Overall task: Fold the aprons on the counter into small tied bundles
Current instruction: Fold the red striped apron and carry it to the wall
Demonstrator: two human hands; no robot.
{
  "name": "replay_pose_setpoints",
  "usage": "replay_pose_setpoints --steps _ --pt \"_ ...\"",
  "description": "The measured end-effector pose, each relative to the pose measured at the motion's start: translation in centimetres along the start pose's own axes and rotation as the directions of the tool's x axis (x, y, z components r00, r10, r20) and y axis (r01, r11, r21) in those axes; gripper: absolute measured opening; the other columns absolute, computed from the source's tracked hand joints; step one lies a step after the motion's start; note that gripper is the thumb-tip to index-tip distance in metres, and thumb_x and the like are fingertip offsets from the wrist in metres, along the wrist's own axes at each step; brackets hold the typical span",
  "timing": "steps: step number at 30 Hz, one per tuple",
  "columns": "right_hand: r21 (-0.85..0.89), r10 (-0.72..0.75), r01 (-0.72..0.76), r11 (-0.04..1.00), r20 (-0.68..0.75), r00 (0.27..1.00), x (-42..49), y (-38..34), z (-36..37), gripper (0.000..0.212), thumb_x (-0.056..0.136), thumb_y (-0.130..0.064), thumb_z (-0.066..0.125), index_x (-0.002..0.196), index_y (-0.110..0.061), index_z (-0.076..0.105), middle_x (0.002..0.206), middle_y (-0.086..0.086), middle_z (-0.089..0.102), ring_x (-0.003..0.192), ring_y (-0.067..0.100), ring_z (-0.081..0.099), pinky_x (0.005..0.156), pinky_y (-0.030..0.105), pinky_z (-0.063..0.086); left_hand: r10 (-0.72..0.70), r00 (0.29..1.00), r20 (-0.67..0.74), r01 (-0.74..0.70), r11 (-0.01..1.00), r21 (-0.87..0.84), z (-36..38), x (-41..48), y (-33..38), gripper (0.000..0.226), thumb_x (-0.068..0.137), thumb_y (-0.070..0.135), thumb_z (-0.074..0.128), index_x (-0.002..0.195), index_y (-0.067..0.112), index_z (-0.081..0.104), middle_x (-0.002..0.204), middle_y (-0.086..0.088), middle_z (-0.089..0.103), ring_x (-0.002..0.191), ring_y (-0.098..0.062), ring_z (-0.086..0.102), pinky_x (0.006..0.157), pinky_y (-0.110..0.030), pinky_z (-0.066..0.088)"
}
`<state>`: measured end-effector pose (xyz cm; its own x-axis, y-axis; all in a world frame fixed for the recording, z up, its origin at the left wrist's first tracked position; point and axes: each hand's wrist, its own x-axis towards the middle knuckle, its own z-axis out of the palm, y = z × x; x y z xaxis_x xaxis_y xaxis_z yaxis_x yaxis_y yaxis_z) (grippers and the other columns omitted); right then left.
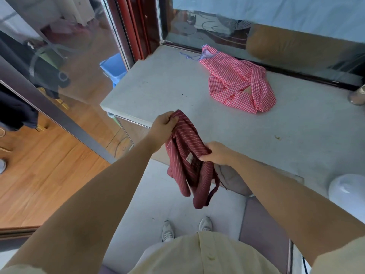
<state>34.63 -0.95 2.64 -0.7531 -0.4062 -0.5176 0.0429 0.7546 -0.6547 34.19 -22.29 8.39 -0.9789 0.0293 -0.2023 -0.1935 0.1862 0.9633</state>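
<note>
Hanging between both hands point(189, 139), striped apron point(187, 155).

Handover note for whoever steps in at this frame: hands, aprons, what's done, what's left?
Left hand: grips the upper end of the striped apron.
Right hand: grips the same apron lower down. The apron hangs bunched in the air at the counter's near edge, with a strap dangling.
Checked apron: crumpled on the counter, not tied.
Done: no bundle is tied.
Left: fold and tie both aprons.
</note>
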Motion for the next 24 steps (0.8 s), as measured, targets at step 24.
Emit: replay_pose_setpoints --steps 24 --pt "0.225 0.469 -0.442 0.868 -0.078 0.88 0.3 1.4 -1.5 0.051 0.099 -0.052 0.041 0.099 -0.005 0.06 0.091 0.012 0.063 0.077 0.025 0.056 0.074 0.032 0.042 -0.386 0.888 0.25 0.418 0.904 -0.093 1.8 -1.5 -1.7 0.029 0.1 0.022 0.047 0.122 0.009 0.06 0.11 -0.015 0.071 0.102 -0.031 0.068 0.094 -0.042 0.053"
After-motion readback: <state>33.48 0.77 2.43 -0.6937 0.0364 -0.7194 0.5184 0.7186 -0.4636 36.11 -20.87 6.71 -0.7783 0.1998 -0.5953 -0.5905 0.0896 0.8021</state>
